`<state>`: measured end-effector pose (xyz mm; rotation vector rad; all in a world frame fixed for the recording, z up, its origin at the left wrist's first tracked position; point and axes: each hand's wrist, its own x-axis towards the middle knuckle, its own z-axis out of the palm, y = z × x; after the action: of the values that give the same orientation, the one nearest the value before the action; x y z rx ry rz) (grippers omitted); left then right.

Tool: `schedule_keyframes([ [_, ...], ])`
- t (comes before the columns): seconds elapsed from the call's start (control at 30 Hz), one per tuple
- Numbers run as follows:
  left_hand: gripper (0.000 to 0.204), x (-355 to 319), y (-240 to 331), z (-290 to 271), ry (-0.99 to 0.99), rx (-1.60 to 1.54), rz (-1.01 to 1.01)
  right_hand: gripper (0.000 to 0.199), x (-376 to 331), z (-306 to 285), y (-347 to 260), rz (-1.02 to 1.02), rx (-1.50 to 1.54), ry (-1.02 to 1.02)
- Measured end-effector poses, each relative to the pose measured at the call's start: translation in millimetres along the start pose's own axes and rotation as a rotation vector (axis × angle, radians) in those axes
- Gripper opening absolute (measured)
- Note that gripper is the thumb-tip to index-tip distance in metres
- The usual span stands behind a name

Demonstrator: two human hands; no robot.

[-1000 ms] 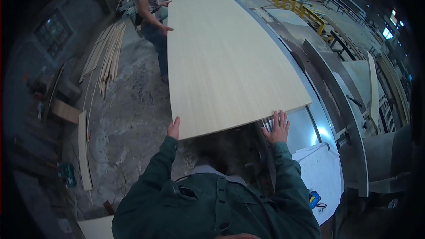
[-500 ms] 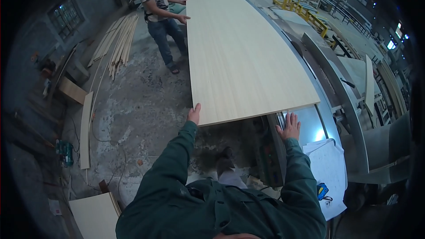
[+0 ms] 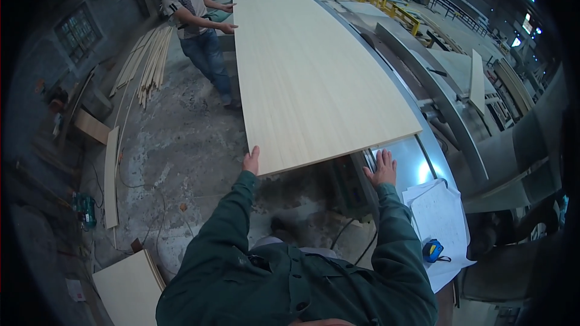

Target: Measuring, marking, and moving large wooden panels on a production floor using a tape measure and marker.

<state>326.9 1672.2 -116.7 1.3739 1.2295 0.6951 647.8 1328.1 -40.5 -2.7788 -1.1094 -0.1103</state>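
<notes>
A large pale wood panel (image 3: 314, 78) stretches away from me over the metal saw table (image 3: 406, 154). My left hand (image 3: 251, 161) is closed round its near left corner, thumb on top, the other fingers hidden beneath. Beside the panel's near edge, my right hand (image 3: 382, 170) lies with fingers spread on the metal surface, holding nothing. Along the panel's far left edge, a co-worker (image 3: 192, 24) has both hands on it. Close to my right forearm are white paper sheets (image 3: 444, 211) with a blue tape measure (image 3: 432, 250) on top.
A long metal fence (image 3: 432, 93) runs along the table's right side. Thin wood strips (image 3: 156, 63) lie on the floor at left, near a long narrow board (image 3: 112, 178). Stacked boards (image 3: 128, 287) and a green power tool (image 3: 84, 210) are at lower left. Yellow frames (image 3: 386, 3) stand beyond.
The panel appears further left in view, along with the table and co-worker, as my view shifts. My left hand keeps its hold on the corner; my right hand stays spread beside the near edge.
</notes>
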Motion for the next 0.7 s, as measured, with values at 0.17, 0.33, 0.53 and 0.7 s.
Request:
schedule_keyframes([
  [0.17, 0.082, -27.2, -39.8, -50.2, 0.033, -0.090, 0.022, 0.084, -54.9, -12.3, 6.6, -0.122, 0.114, 0.080],
  [0.33, 0.083, -111.8, -44.6, -33.3, 0.014, -0.001, 0.026, 0.080, -127.8, -26.6, 53.1, -0.113, 0.097, 0.069],
  [0.53, 0.077, -227.3, -64.6, -37.9, 0.022, -0.105, 0.032, 0.083, -237.0, -40.6, 91.1, -0.153, 0.124, 0.040],
  [0.7, 0.076, -316.2, -86.7, -28.5, 0.006, -0.129, 0.015, 0.074, -314.8, -48.0, 130.4, -0.153, 0.090, 0.174],
])
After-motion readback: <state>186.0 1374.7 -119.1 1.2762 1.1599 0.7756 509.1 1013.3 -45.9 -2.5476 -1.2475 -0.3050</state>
